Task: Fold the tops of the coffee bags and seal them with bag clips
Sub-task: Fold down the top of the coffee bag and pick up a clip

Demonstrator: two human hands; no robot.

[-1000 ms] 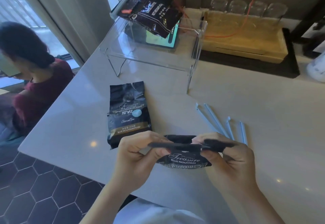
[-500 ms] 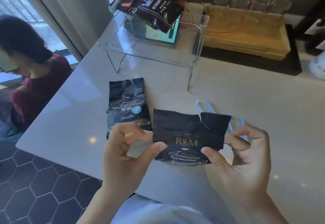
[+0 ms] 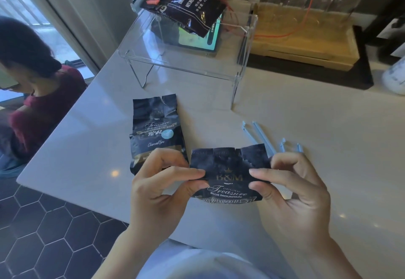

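Observation:
I hold a black coffee bag [image 3: 228, 169] upright above the counter's near edge, its torn top flap standing unfolded. My left hand [image 3: 162, 191] pinches its left side and my right hand [image 3: 293, 191] pinches its right side, thumbs on the front. A second black coffee bag [image 3: 155, 131] lies flat on the counter, just left of and behind my left hand, top open. Several light blue bag clips [image 3: 260, 138] lie on the counter behind the held bag, partly hidden by it. A third dark coffee bag [image 3: 186, 4] with a clip on its top rests on a clear stand.
The clear acrylic stand [image 3: 238, 68] sits at the back of the white counter [image 3: 328, 147], with a tablet beneath it. A wooden tray [image 3: 306, 44] with glasses and an orange cable lies at the back right. A person in a red top [image 3: 39, 107] sits at the left.
The held bag's top, folded down flat a second ago, has been opened and stands up. My hands have shifted lower on the bag's sides, thumbs now on its front.

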